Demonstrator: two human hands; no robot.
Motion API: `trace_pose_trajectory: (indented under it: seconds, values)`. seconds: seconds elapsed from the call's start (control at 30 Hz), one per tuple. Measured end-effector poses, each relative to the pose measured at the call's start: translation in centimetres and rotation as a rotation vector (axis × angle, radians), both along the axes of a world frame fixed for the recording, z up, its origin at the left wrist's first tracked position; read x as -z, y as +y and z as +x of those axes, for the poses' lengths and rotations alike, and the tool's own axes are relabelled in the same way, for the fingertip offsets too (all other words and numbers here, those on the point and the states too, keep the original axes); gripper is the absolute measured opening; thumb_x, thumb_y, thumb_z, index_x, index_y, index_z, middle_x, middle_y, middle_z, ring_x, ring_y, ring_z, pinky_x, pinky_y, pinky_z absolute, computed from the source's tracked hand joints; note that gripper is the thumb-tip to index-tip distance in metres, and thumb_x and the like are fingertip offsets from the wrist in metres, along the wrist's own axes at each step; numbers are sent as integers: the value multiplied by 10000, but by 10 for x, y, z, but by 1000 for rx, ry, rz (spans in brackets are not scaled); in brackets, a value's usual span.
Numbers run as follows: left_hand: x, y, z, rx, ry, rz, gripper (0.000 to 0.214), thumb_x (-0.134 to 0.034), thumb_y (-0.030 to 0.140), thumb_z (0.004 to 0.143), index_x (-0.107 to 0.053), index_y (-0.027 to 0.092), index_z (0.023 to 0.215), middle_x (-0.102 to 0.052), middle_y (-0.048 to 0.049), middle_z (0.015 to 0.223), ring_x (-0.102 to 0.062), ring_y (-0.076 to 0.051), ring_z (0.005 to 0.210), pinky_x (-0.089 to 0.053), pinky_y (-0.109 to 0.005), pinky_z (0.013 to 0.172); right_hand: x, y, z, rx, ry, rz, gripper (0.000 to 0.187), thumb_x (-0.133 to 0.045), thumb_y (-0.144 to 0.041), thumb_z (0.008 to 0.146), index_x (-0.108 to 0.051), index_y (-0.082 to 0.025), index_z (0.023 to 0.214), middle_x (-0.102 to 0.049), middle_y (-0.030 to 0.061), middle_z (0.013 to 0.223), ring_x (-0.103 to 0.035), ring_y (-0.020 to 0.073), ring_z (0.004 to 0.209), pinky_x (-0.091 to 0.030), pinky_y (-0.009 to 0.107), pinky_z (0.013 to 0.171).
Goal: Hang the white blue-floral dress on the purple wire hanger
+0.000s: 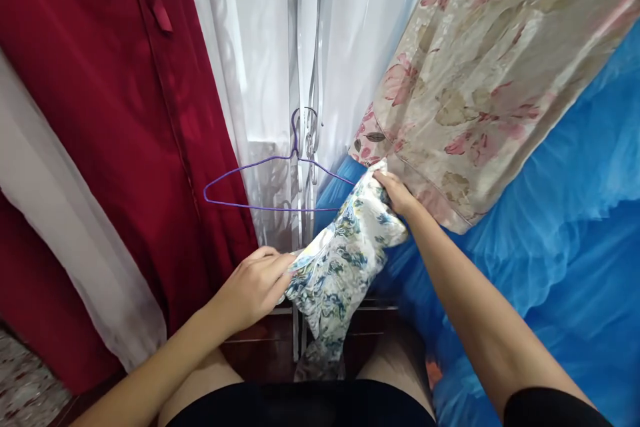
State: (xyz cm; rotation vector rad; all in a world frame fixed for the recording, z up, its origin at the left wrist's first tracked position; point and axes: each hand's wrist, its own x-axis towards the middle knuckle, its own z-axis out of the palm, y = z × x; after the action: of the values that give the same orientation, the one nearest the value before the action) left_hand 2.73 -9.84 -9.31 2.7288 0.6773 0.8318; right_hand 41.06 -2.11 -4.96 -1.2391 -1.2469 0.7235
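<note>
A white garment (345, 253) with a blue and green floral print stretches between my two hands, its lower part hanging down between my legs. My left hand (263, 277) is closed on its lower left edge. Higher up and to the right, my right hand (395, 193) grips the garment's other end. Behind them a thin purple hanger (235, 205) hangs from its hook, level with the upper part of the garment. The hanger's right end is hidden behind or inside the cloth; I cannot tell which.
Dark red fabric (100, 80) hangs at the left beside a pale strip of cloth. White fabric (250, 27) with grey ribbons hangs in the middle. To the right are a beige floral garment (475, 80) and ruffled blue tulle (565, 240). Speckled floor (30, 380) shows lower left.
</note>
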Motion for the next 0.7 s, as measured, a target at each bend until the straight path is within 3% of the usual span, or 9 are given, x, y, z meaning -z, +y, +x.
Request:
trace_pose_trajectory:
  seconds: [0.1,0.2,0.3,0.37,0.47,0.6,0.7]
  values:
    - [-19,12,-3,-67,-29,13,268,-370,254,1031,-624,181,1072,-690,-76,960,-585,-234,938,-457,-344,850,-14,24,-22,-176,35,-125,364,-726,-544,745,-567,-221,697,-615,2,600,-568,173,570,-510,287,568]
    - [-29,33,-34,-210,-13,18,249,-373,269,1011,-605,191,964,-657,-59,905,-584,-222,891,-446,-338,815,-25,27,-40,-335,53,-223,270,-785,-416,726,-634,-192,719,-670,25,617,-606,175,559,-508,278,545]
    - [-25,66,-81,-327,84,104,261,-390,260,971,-616,196,858,-657,-57,859,-583,-233,880,-416,-381,867,-32,17,-47,-507,74,-292,213,-819,-319,689,-684,-163,743,-701,29,641,-648,167,592,-516,257,584]
    - [-18,92,-110,-399,137,146,242,-439,252,922,-665,204,850,-687,-66,932,-591,-254,967,-388,-417,933,-36,10,-47,-579,100,-314,227,-845,-283,669,-711,-158,803,-734,36,706,-684,174,658,-532,251,630]
    - [-16,131,-135,-492,137,126,250,-494,258,853,-734,232,917,-710,-66,955,-587,-273,991,-406,-424,935,-42,2,-45,-621,109,-332,240,-864,-253,674,-713,-174,843,-746,25,764,-692,163,678,-531,235,623]
    - [-44,164,-118,-524,-147,63,296,-482,244,822,-731,208,976,-727,-82,986,-603,-273,973,-458,-401,913,-52,-1,-42,-624,83,-358,237,-873,-242,670,-699,-170,815,-728,15,742,-674,145,631,-515,216,571]
    - [-74,170,-83,-431,-468,-258,302,-538,364,838,-656,208,1068,-713,-72,1076,-640,-252,943,-510,-365,809,-56,-3,-40,-607,82,-409,258,-871,-274,670,-709,-167,840,-750,39,766,-700,172,666,-545,237,605]
